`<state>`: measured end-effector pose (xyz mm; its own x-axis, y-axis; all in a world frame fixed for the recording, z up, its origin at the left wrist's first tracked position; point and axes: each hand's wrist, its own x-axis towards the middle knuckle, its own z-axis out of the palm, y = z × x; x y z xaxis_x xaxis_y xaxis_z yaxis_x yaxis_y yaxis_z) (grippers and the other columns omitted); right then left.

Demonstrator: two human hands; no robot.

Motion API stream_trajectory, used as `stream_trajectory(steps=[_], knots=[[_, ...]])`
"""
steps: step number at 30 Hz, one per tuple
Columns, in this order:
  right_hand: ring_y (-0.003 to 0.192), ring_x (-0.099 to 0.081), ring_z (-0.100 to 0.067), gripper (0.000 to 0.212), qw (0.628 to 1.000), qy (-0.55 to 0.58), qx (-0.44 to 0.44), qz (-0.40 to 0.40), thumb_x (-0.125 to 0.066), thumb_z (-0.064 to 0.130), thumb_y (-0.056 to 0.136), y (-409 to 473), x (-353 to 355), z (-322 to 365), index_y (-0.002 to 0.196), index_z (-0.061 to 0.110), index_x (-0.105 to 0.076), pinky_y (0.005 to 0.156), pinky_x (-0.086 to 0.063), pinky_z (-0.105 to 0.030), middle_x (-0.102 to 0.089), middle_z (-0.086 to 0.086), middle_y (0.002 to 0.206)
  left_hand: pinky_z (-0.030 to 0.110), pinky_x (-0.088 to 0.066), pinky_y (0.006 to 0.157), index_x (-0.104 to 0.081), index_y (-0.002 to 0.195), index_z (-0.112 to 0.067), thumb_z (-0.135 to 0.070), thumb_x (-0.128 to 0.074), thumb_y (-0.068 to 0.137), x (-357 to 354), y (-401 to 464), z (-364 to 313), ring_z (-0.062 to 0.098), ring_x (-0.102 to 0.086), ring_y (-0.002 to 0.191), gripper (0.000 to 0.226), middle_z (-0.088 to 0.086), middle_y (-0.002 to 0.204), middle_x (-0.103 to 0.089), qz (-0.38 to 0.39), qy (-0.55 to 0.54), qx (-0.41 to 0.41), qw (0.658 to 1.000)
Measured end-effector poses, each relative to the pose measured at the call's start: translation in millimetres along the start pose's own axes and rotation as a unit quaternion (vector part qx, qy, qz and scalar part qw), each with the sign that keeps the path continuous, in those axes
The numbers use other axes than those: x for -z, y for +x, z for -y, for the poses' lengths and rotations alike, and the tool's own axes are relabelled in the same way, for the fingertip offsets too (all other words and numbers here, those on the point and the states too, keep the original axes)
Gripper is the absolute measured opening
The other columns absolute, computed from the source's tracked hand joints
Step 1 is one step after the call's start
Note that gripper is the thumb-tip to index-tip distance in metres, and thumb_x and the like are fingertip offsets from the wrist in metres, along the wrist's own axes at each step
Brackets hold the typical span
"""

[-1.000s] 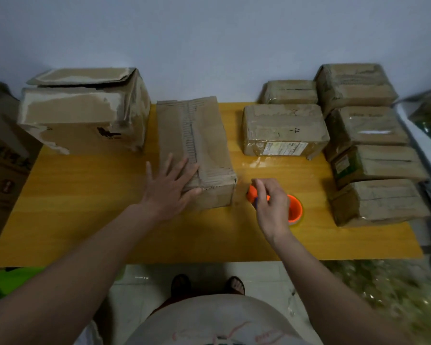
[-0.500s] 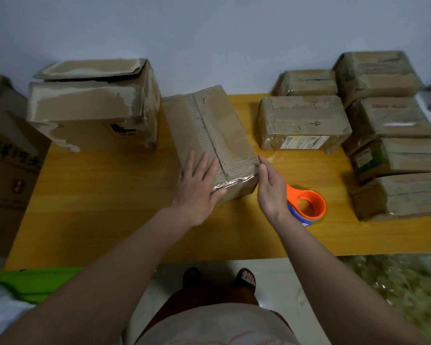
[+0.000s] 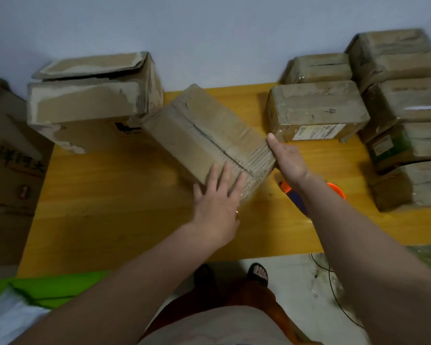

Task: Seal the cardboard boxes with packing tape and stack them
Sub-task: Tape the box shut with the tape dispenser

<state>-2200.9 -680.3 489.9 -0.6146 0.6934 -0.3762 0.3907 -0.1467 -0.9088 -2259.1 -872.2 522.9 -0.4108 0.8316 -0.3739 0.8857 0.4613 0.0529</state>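
Note:
A long cardboard box (image 3: 207, 131) lies turned at an angle in the middle of the yellow table (image 3: 115, 210). My left hand (image 3: 218, 202) presses flat on its near end, fingers spread over shiny tape. My right hand (image 3: 288, 159) rests flat against the box's right near corner, fingers straight. An orange tape dispenser (image 3: 335, 191) lies on the table under my right forearm, mostly hidden. Neither hand grips anything.
A large worn box (image 3: 92, 105) with loose flaps stands at the back left. Several taped boxes (image 3: 403, 115) are piled at the right, one marked 4 (image 3: 316, 110) beside them. Another big carton (image 3: 8, 165) stands off the table's left edge.
The box has been swung so its far end points left. My right hand left the tape dispenser and moved up to the box's right corner. My left hand stayed on the near end.

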Motion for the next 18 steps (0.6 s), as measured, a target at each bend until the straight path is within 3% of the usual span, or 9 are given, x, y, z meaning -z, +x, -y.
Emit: stream_trajectory(steps=[2,4,5,7,9,11,13,15,18], knots=[[0.093,-0.069,-0.019,0.047,1.0,-0.006,-0.01,0.028,-0.054,0.047,0.093,1,1,2,0.088,0.006,-0.074,0.088,-0.052,-0.032,-0.073,-0.007,0.095,0.05,-0.026,0.109,0.016,0.152,-0.026,-0.048,-0.056,0.092,4,-9,-2,0.035,-0.01,0.141,0.096,0.011,0.158,0.001,-0.039,0.078,-0.035,0.996],[0.085,-0.068,-0.017,0.046,0.999,-0.018,-0.021,0.037,-0.055,0.052,0.09,1,-7,8,0.077,0.012,-0.073,0.082,-0.051,-0.032,-0.073,-0.004,0.086,0.043,-0.027,0.105,0.007,0.153,-0.021,-0.056,-0.054,0.09,9,-9,4,0.03,-0.025,0.131,0.095,0.012,0.149,-0.02,-0.083,0.117,-0.066,0.987],[0.08,-0.066,-0.015,0.049,0.999,-0.025,-0.025,0.026,-0.051,0.054,0.092,-1,-15,12,0.073,0.013,-0.07,0.076,-0.049,-0.029,-0.072,-0.001,0.082,0.043,-0.023,0.109,0.007,0.153,-0.02,-0.063,-0.054,0.086,9,-6,9,0.03,-0.022,0.134,0.1,0.011,0.15,-0.017,-0.085,0.113,-0.068,0.988],[0.08,-0.063,-0.012,0.058,0.999,-0.016,-0.035,0.006,-0.033,0.057,0.097,-7,-32,17,0.08,0.014,-0.069,0.072,-0.047,-0.026,-0.069,0.001,0.085,0.05,-0.005,0.119,0.016,0.152,-0.019,-0.078,-0.05,0.078,5,2,21,0.03,0.006,0.147,0.115,0.008,0.16,0.011,-0.055,0.088,-0.079,0.991],[0.106,-0.061,-0.016,0.065,0.998,0.047,-0.042,0.007,-0.017,0.055,0.1,-8,-43,10,0.113,0.015,-0.066,0.092,-0.046,-0.029,-0.066,-0.004,0.114,0.054,0.005,0.119,0.022,0.151,-0.021,-0.083,-0.047,0.074,-3,9,29,0.023,0.027,0.145,0.121,0.002,0.157,0.03,-0.027,0.055,-0.099,0.993],[0.134,-0.041,-0.019,0.061,0.996,0.08,-0.042,-0.025,-0.013,0.052,0.101,-9,-43,4,0.141,0.019,-0.044,0.109,-0.029,-0.033,-0.046,-0.004,0.144,0.054,0.005,0.119,0.024,0.15,-0.023,-0.084,-0.047,0.073,-9,12,31,0.022,0.029,0.144,0.121,0.0,0.157,0.032,-0.021,0.029,-0.099,0.994],[0.142,-0.026,-0.017,0.055,0.993,0.066,-0.033,-0.086,-0.015,0.047,0.103,-10,-37,0,0.148,0.02,-0.032,0.113,-0.019,-0.031,-0.032,0.0,0.154,0.057,0.005,0.117,0.025,0.149,-0.024,-0.084,-0.047,0.073,-11,11,28,0.026,0.03,0.144,0.121,0.003,0.156,0.032,-0.022,0.024,-0.078,0.996],[0.145,-0.02,-0.015,0.049,0.992,0.016,0.037,-0.12,-0.018,0.035,0.105,-15,-37,3,0.149,0.015,-0.027,0.113,-0.014,-0.024,-0.026,-0.001,0.156,0.059,0.007,0.116,0.027,0.148,-0.024,-0.084,-0.047,0.073,-11,12,24,0.028,0.032,0.142,0.121,0.006,0.156,0.034,-0.026,0.011,-0.045,0.999],[0.146,-0.01,-0.01,0.05,0.988,-0.081,0.12,-0.055,-0.023,0.03,0.105,-25,-54,6,0.152,0.012,-0.015,0.11,-0.006,-0.015,-0.014,0.0,0.159,0.059,0.008,0.116,0.026,0.149,-0.022,-0.081,-0.047,0.076,-10,18,14,0.028,0.034,0.141,0.119,0.006,0.155,0.035,-0.034,-0.01,-0.009,0.999]])
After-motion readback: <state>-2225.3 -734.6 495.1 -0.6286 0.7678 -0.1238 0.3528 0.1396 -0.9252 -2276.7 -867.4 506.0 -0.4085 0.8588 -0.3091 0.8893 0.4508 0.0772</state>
